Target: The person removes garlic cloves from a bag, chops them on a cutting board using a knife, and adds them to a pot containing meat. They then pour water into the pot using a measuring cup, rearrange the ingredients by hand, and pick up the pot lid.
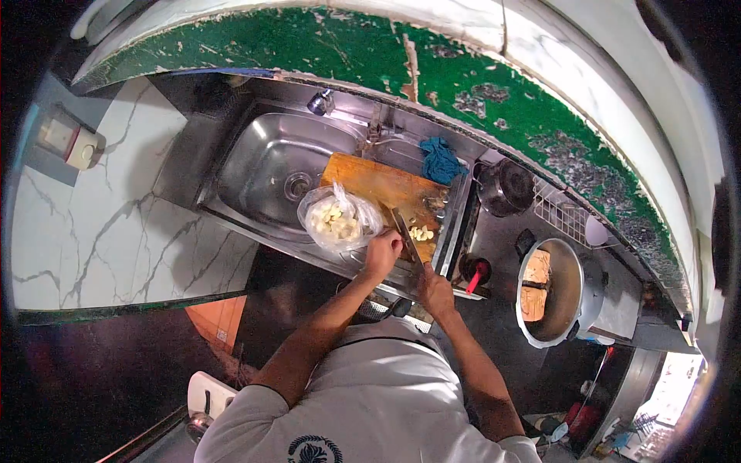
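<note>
My right hand (436, 293) is wrapped round the handle of a kitchen knife (404, 233), its blade pointing away from me over a wooden cutting board (359, 171). Close to the blade's left side, my left hand (384, 255) has its fingers curled in; what they hold, if anything, is too small to make out. A small heap of pale pieces, seemingly peeled garlic cloves (421, 233), lies on the board just right of the blade. Beyond my left hand sits a clear plastic bag (316, 231) with more of these pale cloves inside.
The board bridges part of a steel sink (262, 147) below a tap (321, 102). A blue cloth (441, 160) lies at the back. On the right stand a dark pot (505, 187), a wire rack (561, 212), a red-handled utensil (478, 275) and a large pot (576, 293) holding a brownish block.
</note>
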Action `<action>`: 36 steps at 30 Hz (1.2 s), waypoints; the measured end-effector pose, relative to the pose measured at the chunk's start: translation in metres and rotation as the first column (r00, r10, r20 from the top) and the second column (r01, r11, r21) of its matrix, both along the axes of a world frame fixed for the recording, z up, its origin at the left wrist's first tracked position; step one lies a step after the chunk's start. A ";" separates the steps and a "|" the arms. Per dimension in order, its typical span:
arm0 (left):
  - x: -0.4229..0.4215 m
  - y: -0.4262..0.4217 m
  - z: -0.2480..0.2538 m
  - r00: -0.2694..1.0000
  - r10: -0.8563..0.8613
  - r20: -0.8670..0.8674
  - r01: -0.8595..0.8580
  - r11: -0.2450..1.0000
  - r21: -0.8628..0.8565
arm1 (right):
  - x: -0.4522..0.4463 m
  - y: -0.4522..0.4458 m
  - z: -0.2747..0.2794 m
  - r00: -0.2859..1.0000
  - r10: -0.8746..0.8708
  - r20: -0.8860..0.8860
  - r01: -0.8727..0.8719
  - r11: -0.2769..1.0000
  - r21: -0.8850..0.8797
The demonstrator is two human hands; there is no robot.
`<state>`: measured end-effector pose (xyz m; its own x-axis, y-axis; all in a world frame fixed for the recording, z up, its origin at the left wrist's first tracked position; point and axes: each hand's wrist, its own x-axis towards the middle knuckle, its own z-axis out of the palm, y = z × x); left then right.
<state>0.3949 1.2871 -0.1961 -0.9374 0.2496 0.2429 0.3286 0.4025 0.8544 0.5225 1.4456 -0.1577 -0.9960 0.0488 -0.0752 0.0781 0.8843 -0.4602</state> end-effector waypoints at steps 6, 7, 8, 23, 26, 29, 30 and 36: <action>0.002 0.001 0.001 0.999 0.026 0.031 -0.025 0.999 -0.024 | 0.000 -0.002 0.014 0.996 -0.017 0.082 0.015 1.000 0.026; 0.002 0.001 0.000 0.999 0.029 0.040 -0.027 0.999 -0.031 | 0.001 -0.001 0.014 0.996 -0.016 0.083 0.013 0.999 0.032; 0.002 0.001 0.001 0.998 0.032 0.048 -0.030 0.999 -0.037 | 0.000 -0.001 0.013 0.997 -0.014 0.082 0.011 0.999 0.038; 0.002 0.006 -0.009 0.999 0.043 0.033 -0.040 0.995 -0.091 | -0.003 0.004 -0.021 0.999 -0.010 0.046 0.009 1.000 0.021; 0.005 -0.002 0.005 0.985 -0.006 0.173 0.018 0.997 -0.072 | -0.008 0.004 0.018 0.999 -0.030 0.041 0.035 0.990 -0.139; 0.004 -0.024 0.050 0.992 0.108 0.069 -0.112 0.992 0.055 | -0.009 -0.004 0.039 0.995 -0.057 -0.087 0.047 0.992 -0.118; 0.004 -0.037 0.062 0.984 0.179 -0.011 -0.177 0.977 0.116 | -0.011 -0.006 0.042 0.996 -0.044 -0.074 0.037 0.995 -0.097; -0.039 -0.127 0.030 0.921 0.386 0.051 -0.350 0.878 -0.328 | -0.012 -0.010 0.024 0.995 0.000 -0.098 -0.012 0.993 -0.120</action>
